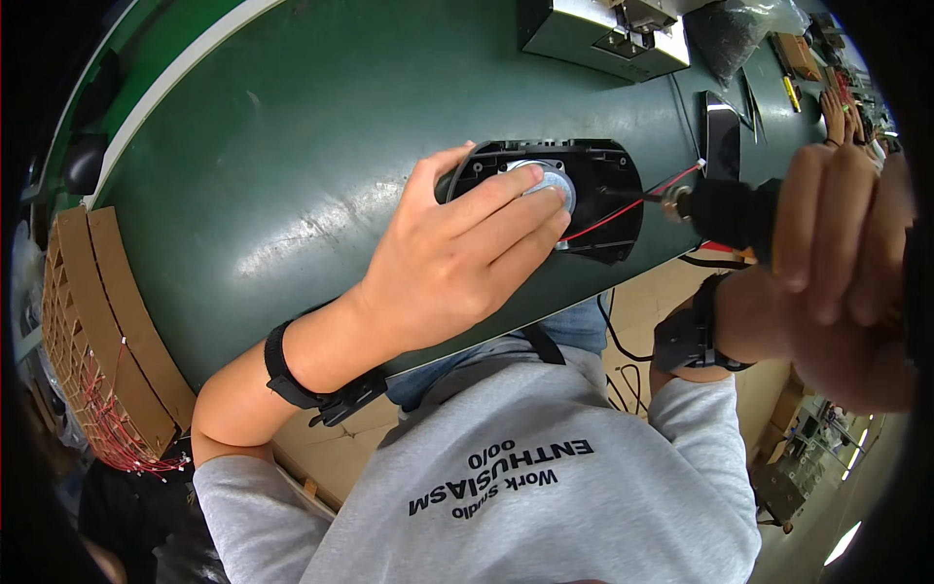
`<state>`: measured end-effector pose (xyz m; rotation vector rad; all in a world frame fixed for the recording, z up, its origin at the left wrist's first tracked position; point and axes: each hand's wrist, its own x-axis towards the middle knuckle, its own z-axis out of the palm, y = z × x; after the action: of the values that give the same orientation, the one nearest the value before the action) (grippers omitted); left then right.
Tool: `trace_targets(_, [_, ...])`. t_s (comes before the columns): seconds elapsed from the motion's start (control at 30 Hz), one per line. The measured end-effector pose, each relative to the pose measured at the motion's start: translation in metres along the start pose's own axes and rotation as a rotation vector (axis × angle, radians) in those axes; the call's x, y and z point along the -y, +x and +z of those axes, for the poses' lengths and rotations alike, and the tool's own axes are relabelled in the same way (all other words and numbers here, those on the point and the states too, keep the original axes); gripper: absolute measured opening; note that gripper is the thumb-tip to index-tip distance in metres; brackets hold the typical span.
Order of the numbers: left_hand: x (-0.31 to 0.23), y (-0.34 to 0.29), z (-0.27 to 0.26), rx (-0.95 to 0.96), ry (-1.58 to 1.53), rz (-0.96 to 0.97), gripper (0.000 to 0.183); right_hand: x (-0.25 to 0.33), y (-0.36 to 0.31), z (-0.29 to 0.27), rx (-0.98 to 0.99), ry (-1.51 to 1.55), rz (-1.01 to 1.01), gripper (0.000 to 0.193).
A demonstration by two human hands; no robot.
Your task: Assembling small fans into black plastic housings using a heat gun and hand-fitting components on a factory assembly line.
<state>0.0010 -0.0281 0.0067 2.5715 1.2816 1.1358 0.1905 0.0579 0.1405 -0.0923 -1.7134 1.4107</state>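
On the green table, near its front edge, lies a black plastic housing [611, 167] with its hollow side up. A round silver speaker [556, 181] sits inside it, partly hidden by fingers. My left hand [462, 238] grips the housing's left end, its fingertips pressing on the speaker. Red and black wires [605, 220] run from the speaker to a small white plug at the right. My right hand [842, 243], blurred, is wrapped around a dark screwdriver [730, 216], probably powered. Its thin bit points left over the housing's right part; whether the tip touches cannot be made out.
A grey metal machine [605, 41] stands at the back, beside a clear plastic bag [732, 39] of dark parts. A flat black piece [722, 136] lies to the right. Another person's hands [843, 113] are at far right. At left, a partitioned cardboard box [136, 321] holds red wires.
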Motion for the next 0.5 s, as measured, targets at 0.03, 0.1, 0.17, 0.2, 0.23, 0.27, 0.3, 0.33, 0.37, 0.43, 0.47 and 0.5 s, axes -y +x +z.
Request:
trace_targets(0.03, [0.001, -0.002, 0.001, -0.003, -0.001, -0.004, 0.044, -0.004, 0.0, -0.004, 0.004, -0.012, 0.022, 0.016])
trace_targets(0.1, [0.002, -0.001, 0.003, -0.005, -0.011, -0.005, 0.044, -0.016, 0.004, 0.014, 0.01, -0.039, 0.065, 0.017])
trace_targets(0.17, [0.003, -0.001, 0.005, -0.006, -0.019, -0.008, 0.044, -0.016, -0.001, 0.012, 0.018, -0.064, 0.107, 0.017])
trace_targets(0.2, [0.003, -0.001, 0.005, -0.006, -0.012, -0.008, 0.045, -0.016, -0.003, 0.019, 0.023, -0.076, 0.127, 0.017])
trace_targets(0.23, [0.003, -0.001, 0.005, -0.006, -0.005, -0.009, 0.046, -0.014, -0.007, 0.014, 0.028, -0.088, 0.146, 0.018])
trace_targets(0.27, [0.004, -0.003, 0.005, -0.007, 0.005, -0.013, 0.047, -0.007, -0.015, 0.007, 0.037, -0.097, 0.167, 0.018])
trace_targets(0.3, [0.004, -0.003, 0.005, -0.002, 0.002, -0.016, 0.047, -0.006, -0.017, 0.003, 0.043, -0.11, 0.185, 0.018])
trace_targets(0.33, [0.004, -0.002, 0.005, -0.01, 0.002, -0.015, 0.048, -0.001, -0.022, -0.002, 0.05, -0.123, 0.202, 0.019])
trace_targets(0.37, [0.004, -0.002, 0.006, -0.019, 0.003, -0.014, 0.048, -0.012, -0.015, 0.009, 0.057, -0.136, 0.219, 0.02])
trace_targets(0.43, [0.006, -0.002, 0.008, -0.023, -0.005, -0.013, 0.049, -0.004, -0.022, 0.004, 0.074, -0.163, 0.252, 0.021])
trace_targets(0.47, [0.006, -0.002, 0.008, -0.032, -0.011, -0.011, 0.049, 0.005, -0.025, -0.001, 0.085, -0.178, 0.268, 0.022])
trace_targets(0.5, [0.006, -0.002, 0.008, -0.032, -0.011, -0.012, 0.049, 0.008, -0.028, -0.004, 0.096, -0.193, 0.283, 0.022])
